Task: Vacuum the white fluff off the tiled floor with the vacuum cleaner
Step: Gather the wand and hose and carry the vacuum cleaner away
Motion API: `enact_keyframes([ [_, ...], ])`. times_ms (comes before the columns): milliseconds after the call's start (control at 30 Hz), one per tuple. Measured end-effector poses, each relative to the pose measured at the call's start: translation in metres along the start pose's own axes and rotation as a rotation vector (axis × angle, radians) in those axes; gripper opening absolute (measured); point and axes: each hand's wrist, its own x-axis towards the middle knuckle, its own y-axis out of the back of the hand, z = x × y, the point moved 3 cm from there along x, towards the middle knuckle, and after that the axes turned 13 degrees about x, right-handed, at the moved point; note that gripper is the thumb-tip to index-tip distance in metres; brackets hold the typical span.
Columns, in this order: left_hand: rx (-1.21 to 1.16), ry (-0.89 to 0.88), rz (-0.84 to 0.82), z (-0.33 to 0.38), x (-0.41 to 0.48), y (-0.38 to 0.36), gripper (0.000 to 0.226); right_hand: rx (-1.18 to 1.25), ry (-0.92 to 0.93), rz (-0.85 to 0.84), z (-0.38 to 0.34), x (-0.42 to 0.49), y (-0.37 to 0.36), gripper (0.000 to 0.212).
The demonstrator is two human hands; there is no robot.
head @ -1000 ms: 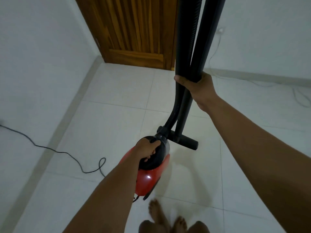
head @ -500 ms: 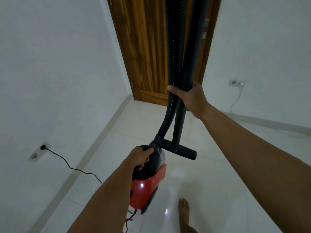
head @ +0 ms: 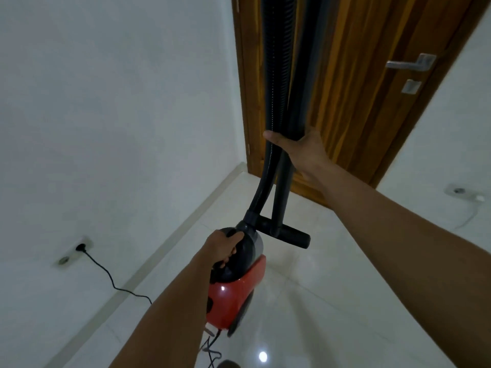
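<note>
i have the vacuum (head: 233, 296) hanging from my left hand (head: 223, 248), fingers curled round its black top, red body below the grip and apparently clear of the floor (head: 345, 301). the hose (head: 275, 75) and wand (head: 283, 192) rise near upright, clamped together in my right hand (head: 305, 152); the nozzle (head: 287, 232) lies crosswise just right of the left grip. no fluff shows, so i judge cleaning not yet begun.

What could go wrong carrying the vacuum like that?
The cord is plugged into the wall socket and trails over the floor; it might trip someone or pull tight. The nozzle under the tube in the right hand could bump the door. The left hand alone holds the red vacuum body, which might slip.
</note>
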Motion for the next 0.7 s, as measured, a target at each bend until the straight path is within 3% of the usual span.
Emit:
enact_keyframes([
  [100,-0.010,0.039,0.023,0.009,0.050,0.027,0.049,0.015,-0.004,-0.020,0.012,0.061,-0.019,0.063],
  [233,-0.029,0.065,0.011,0.019,0.128,0.061,0.048,0.022,-0.041,-0.068,0.043,0.146,-0.046,0.058],
  [333,-0.041,0.071,-0.011,0.025,0.192,0.087,0.047,0.013,-0.053,-0.056,0.068,0.213,-0.064,0.052],
  [567,-0.043,0.066,-0.060,0.056,0.324,0.151,0.034,-0.037,-0.097,-0.025,0.103,0.352,-0.089,0.064],
  [700,0.005,0.084,-0.088,0.076,0.399,0.180,0.039,-0.041,-0.128,0.016,0.123,0.427,-0.090,0.060],
])
